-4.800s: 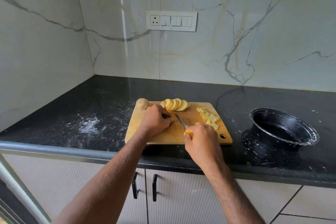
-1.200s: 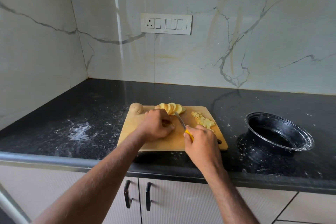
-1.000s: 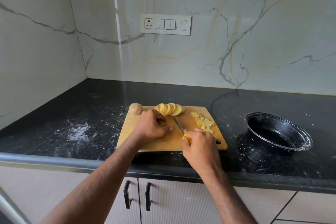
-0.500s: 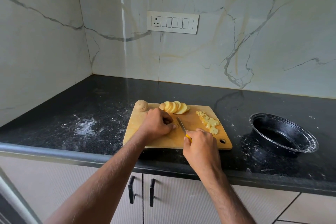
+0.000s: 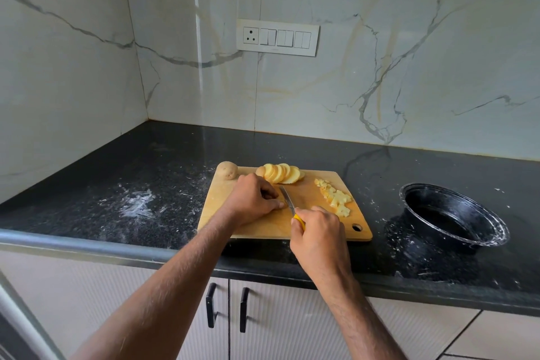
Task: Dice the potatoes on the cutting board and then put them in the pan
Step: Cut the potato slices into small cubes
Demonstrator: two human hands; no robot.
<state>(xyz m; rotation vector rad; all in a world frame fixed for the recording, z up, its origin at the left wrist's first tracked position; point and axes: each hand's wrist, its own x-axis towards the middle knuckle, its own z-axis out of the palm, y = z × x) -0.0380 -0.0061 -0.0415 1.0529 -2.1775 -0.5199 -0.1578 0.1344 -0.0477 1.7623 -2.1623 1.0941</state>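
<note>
A wooden cutting board lies on the black counter. At its far left corner sits a whole potato, and a fan of round potato slices lies at the far edge. Diced pieces are heaped toward the right. My left hand curls over something on the board's middle, and what it holds is hidden under the fingers. My right hand grips a yellow-handled knife, its blade right beside my left fingertips. The black pan stands on the counter to the right.
White powder is smeared on the black countertop left of the board and around the pan. A switch panel is set in the marble wall. Cabinet doors with black handles are below the counter edge.
Both hands have stayed over the middle of the board, with the knife making small moves beside the left fingertips. The view shifted slightly as my head moved.
</note>
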